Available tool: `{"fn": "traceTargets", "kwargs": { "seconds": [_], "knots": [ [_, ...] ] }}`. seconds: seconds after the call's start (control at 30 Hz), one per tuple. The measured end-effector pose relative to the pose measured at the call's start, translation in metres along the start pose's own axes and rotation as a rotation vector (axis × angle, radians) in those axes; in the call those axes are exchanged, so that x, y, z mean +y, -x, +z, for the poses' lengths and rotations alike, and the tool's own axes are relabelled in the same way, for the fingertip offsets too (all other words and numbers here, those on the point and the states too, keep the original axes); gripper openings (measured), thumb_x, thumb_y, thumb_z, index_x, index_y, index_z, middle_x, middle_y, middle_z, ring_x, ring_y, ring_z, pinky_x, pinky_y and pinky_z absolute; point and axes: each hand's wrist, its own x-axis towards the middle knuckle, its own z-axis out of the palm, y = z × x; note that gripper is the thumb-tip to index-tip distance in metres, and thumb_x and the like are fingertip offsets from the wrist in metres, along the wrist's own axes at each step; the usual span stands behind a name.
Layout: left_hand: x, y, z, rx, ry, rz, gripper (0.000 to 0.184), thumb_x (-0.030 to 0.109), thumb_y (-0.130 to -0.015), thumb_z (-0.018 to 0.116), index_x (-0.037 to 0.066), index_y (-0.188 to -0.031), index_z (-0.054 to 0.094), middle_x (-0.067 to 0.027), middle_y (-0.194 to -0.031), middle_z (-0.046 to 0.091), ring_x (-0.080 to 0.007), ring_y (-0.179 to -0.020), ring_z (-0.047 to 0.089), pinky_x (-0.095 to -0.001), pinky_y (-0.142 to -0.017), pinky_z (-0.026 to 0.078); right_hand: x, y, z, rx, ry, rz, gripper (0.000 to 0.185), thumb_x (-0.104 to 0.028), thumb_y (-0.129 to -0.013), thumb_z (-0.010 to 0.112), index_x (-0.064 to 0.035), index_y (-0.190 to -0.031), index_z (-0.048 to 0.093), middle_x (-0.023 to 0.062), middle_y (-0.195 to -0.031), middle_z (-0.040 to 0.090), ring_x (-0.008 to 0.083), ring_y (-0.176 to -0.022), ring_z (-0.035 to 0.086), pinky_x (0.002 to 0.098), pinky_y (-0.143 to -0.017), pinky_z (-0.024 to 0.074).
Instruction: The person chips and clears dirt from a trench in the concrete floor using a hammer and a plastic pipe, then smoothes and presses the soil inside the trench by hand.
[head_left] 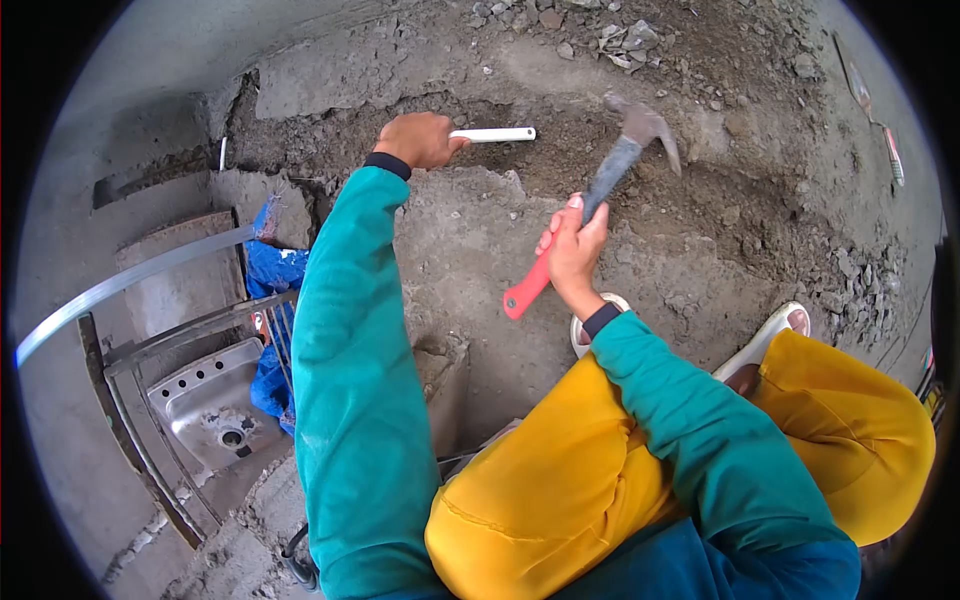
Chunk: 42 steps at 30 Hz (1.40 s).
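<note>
Near the ragged edge of the concrete surface [470, 270], beside a strip of dug-up earth [575, 152], I have both fists closed on something. My left hand [420, 140] clenches a white bar [495, 134], gripped so that one end juts free to the right; what my fingers cover, I cannot tell. My right hand [578, 245] grasps a claw hammer [612, 170] partway up its handle, where red grip meets shaft, presumably because a hold nearer the head steadies the weight. Its head is over the earth; whether they touch, I cannot tell. A trowel [855, 78] lies toward the right-hand edge, well apart from my hands, and rubble [632, 42] sits toward the far edge, probably where it leaves me room.

The hammer looks well used: dull, brownish metal head, scuffed grey-blue shaft, red grip with a hole near the butt. The white bar looks smoother and cleaner, with a small dark hole at its tip.
</note>
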Motion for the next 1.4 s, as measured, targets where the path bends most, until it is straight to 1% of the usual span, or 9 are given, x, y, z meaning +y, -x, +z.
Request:
{"fn": "traceTargets", "kwargs": {
  "seconds": [0.13,0.33,0.63,0.83,0.93,1.07,1.23,1.37,1.4],
  "knots": [
    [0.021,0.0,-0.014,0.022,-0.177,0.046,0.045,0.05,-0.082,0.054,0.007,-0.08,0.066,-0.0151,-0.075,0.065,-0.0347,-0.072,0.063,-0.045,-0.064,0.051,-0.011,-0.031,-0.018,-0.35,0.545,0.391,0.024,-0.026,-0.092,0.047,-0.0019,-0.095,0.045,0.0048,-0.058,0.049,0.0156,-0.041,0.052,0.0311,-0.035,0.0438],
    [0.034,0.027,-0.017,0.074,-0.244,-0.009,0.028,0.039,-0.075,0.065,0.011,-0.077,0.068,-0.0099,-0.074,0.066,-0.0288,-0.071,0.066,-0.0405,-0.061,0.052,-0.022,-0.014,-0.046,-0.326,0.535,0.267,0.022,-0.027,-0.093,0.046,-0.0046,-0.095,0.044,0.0025,-0.058,0.048,0.0122,-0.04,0.048,0.0289,-0.034,0.0422],
    [-0.002,0.023,0.018,0.092,0.322,-0.03,0.055,0.055,-0.089,0.041,0.004,-0.092,0.062,-0.0214,-0.078,0.062,-0.04,-0.08,0.058,-0.0469,-0.071,0.044,-0.044,-0.019,-0.037,-0.338,0.566,0.14,0.024,-0.029,-0.094,0.046,-0.0052,-0.093,0.043,0.0018,-0.058,0.048,0.0111,-0.04,0.048,0.0276,-0.034,0.0416],
    [-0.006,0.015,0.017,0.129,0.253,-0.033,0.057,0.058,-0.088,0.039,0.006,-0.093,0.063,-0.0206,-0.08,0.062,-0.039,-0.081,0.059,-0.0473,-0.07,0.045,-0.019,-0.026,-0.032,-0.28,0.685,-0.185,0.024,-0.027,-0.092,0.05,-0.0037,-0.091,0.046,0.0127,-0.053,0.05,0.0304,-0.05,0.056,0.0421,-0.049,0.043],
    [-0.006,0.01,0.011,0.087,0.194,-0.028,0.056,0.058,-0.088,0.04,0.007,-0.093,0.064,-0.0204,-0.081,0.063,-0.0387,-0.081,0.059,-0.0474,-0.07,0.045,-0.004,-0.008,-0.014,-0.063,0.524,-0.293,0.026,-0.026,-0.09,0.051,-0.0013,-0.093,0.043,0.0212,-0.064,0.057,0.0414,-0.061,0.058,0.0478,-0.055,0.0417],
    [-0.012,0.001,0.009,0.06,0.116,-0.004,0.054,0.055,-0.088,0.041,0.007,-0.094,0.064,-0.0204,-0.081,0.063,-0.0384,-0.081,0.059,-0.0479,-0.071,0.045,0.008,-0.027,-0.007,-0.205,0.921,-0.132,0.026,-0.023,-0.089,0.051,0.0012,-0.094,0.043,0.0267,-0.068,0.058,0.0443,-0.067,0.059,0.0519,-0.057,0.0428],
    [-0.017,-0.005,0.011,0.046,0.107,0.018,0.053,0.054,-0.088,0.043,0.005,-0.095,0.064,-0.0203,-0.082,0.063,-0.0381,-0.081,0.059,-0.0481,-0.072,0.045,-0.01,-0.024,-0.017,-0.235,0.687,-0.098,0.027,-0.025,-0.09,0.05,0.0006,-0.093,0.044,0.0224,-0.067,0.059,0.0419,-0.065,0.06,0.0488,-0.057,0.0429],
    [-0.012,-0.005,0.001,0.041,0.061,0.048,0.051,0.053,-0.087,0.045,0.006,-0.096,0.064,-0.0196,-0.081,0.063,-0.0372,-0.08,0.06,-0.0477,-0.071,0.046,0.013,-0.022,-0.004,0.031,0.428,-0.318,0.026,-0.026,-0.091,0.049,0.0,-0.089,0.045,0.0166,-0.066,0.057,0.0325,-0.055,0.06,0.0438,-0.049,0.0444],
    [-0.011,-0.007,0.0,0.048,0.054,0.051,0.051,0.053,-0.087,0.045,0.006,-0.096,0.064,-0.0196,-0.081,0.063,-0.0372,-0.08,0.06,-0.0477,-0.071,0.046,0.008,-0.03,-0.006,-0.107,0.569,-0.08,0.026,-0.027,-0.092,0.048,-0.0016,-0.089,0.043,0.0099,-0.061,0.052,0.0226,-0.047,0.054,0.0363,-0.042,0.0423]
  ]
}}
